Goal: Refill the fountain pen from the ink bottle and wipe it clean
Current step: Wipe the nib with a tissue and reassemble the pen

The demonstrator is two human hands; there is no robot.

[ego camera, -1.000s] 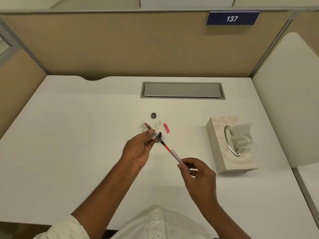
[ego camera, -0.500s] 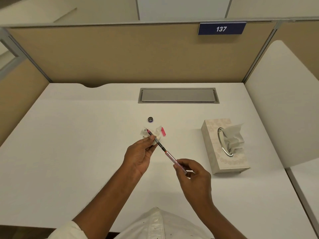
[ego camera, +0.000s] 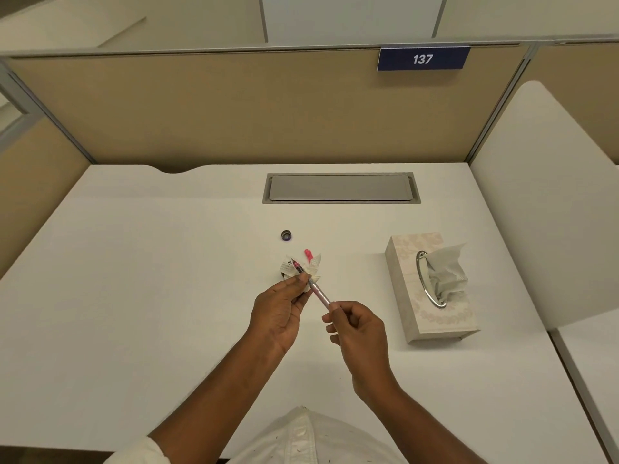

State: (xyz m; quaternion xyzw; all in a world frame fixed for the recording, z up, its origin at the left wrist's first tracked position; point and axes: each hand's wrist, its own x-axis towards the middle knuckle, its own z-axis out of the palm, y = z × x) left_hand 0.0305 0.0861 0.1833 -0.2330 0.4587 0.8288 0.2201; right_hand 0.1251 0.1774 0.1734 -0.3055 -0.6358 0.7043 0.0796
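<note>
A slim pink fountain pen [ego camera: 318, 293] slants over the white desk [ego camera: 134, 296], nib end up and to the left. My right hand [ego camera: 355, 326] pinches its rear end. My left hand [ego camera: 281, 309] holds a crumpled, ink-marked tissue [ego camera: 311, 267] pressed around the pen's front section, and the dark nib pokes out above the tissue. A small pink cap [ego camera: 308, 253] lies just behind the tissue. A small round dark bottle cap [ego camera: 286, 235] sits farther back. The ink bottle is hidden behind my left hand and the tissue.
A pale tissue box [ego camera: 415, 316] with a sheet sticking out of its metal-rimmed slot stands to the right of my hands. A grey cable hatch [ego camera: 341, 188] is set into the desk at the back. Beige partition walls enclose the desk.
The pen has slid further into the tissue, so less of its barrel shows between my hands. My right hand has moved closer to the left. The view has tilted slightly.
</note>
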